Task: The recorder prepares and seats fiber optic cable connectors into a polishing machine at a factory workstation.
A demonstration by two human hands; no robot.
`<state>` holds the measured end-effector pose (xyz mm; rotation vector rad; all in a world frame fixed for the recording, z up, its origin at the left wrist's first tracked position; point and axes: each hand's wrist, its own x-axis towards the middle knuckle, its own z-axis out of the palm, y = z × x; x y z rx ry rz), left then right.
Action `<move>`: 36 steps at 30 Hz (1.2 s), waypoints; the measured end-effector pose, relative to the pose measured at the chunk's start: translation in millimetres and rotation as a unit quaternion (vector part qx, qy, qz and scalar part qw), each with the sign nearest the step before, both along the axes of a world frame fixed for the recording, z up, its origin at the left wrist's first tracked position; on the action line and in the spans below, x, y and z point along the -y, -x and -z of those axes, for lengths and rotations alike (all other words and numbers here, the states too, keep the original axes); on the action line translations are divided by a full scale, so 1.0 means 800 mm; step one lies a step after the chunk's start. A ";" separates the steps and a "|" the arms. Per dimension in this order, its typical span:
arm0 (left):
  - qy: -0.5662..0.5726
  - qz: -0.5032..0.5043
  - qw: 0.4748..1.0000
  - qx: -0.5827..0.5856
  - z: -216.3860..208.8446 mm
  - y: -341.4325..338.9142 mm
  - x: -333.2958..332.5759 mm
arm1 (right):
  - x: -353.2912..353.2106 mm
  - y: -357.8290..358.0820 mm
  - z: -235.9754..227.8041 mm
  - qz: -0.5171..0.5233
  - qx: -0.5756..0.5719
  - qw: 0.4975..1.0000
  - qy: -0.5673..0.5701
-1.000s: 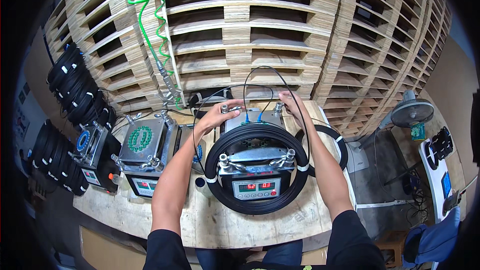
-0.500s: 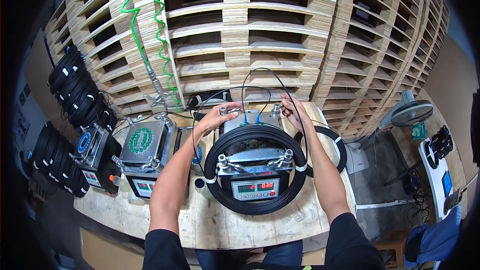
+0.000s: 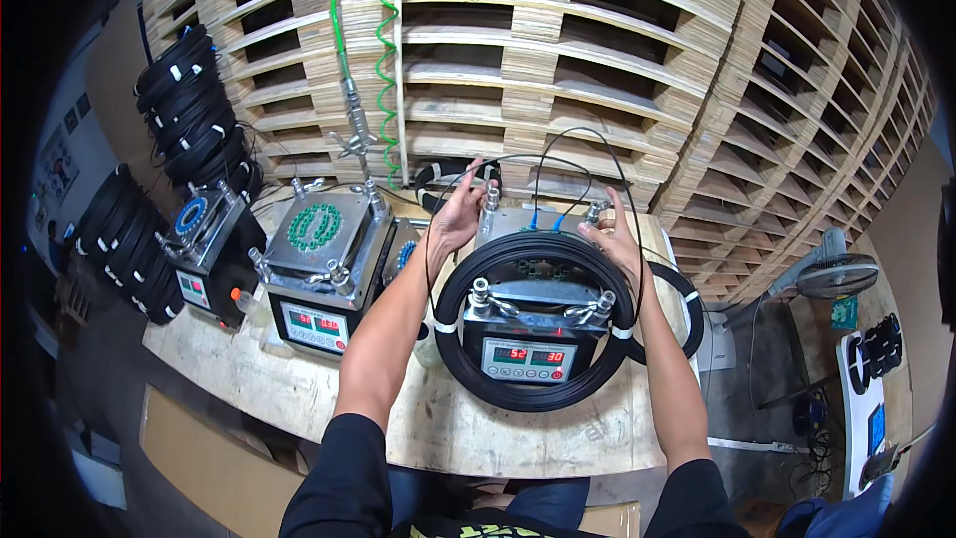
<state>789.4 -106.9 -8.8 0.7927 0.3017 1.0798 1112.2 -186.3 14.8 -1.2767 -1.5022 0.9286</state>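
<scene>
A black coil of cable (image 3: 453,344) lies around a grey metal test box (image 3: 533,314) with a red digit display on the wooden bench. My left hand (image 3: 460,211) is at the box's back left corner, fingers pinching a thin black cable end by a metal connector. My right hand (image 3: 612,236) is at the back right corner, fingers on the other thin cable end next to a second connector. The thin black cable ends (image 3: 558,144) loop up behind the box.
Two more metal boxes (image 3: 324,264) (image 3: 204,239) stand to the left. Stacks of black cable coils (image 3: 189,105) (image 3: 119,239) sit further left. Green spiral hoses (image 3: 383,30) hang before stacked wooden pallets (image 3: 637,60). Another coil (image 3: 687,309) lies right; a fan (image 3: 827,274) stands on the floor.
Both hands stayed at the back corners of the box. The cable loops behind have shifted slightly, and the left hand's fingers closed a little on the cable end.
</scene>
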 end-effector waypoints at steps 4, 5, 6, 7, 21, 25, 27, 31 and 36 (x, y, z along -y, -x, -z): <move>-0.009 -0.044 0.999 -0.029 -0.002 -0.009 0.005 | 0.003 -0.003 0.005 0.024 -0.014 0.999 0.017; 0.000 -0.054 0.998 -0.014 0.000 -0.011 0.004 | 0.005 -0.001 0.005 0.028 -0.039 0.999 0.025; 0.007 -0.067 0.998 0.000 0.006 -0.008 -0.001 | 0.004 0.002 0.005 0.025 -0.040 0.999 0.025; 0.006 -0.071 0.997 -0.001 0.015 -0.003 -0.007 | 0.004 0.005 0.004 0.023 -0.043 0.999 0.025; 0.031 -0.120 0.992 0.027 0.047 -0.012 -0.007 | 0.003 -0.003 0.015 0.014 -0.085 0.995 0.049; 0.070 -0.112 0.989 0.064 0.043 0.000 -0.012 | -0.001 -0.004 0.019 -0.022 -0.145 0.989 0.032; 0.107 -0.166 0.980 -0.013 0.043 -0.003 -0.017 | 0.001 0.004 0.018 -0.032 -0.176 0.984 0.023; 0.034 -0.150 0.951 -0.268 0.032 0.002 -0.012 | 0.006 0.007 0.014 -0.032 -0.198 0.979 0.033; -0.022 -0.084 0.996 -0.030 0.030 0.008 0.007 | 0.003 0.001 0.017 -0.031 -0.184 0.982 0.028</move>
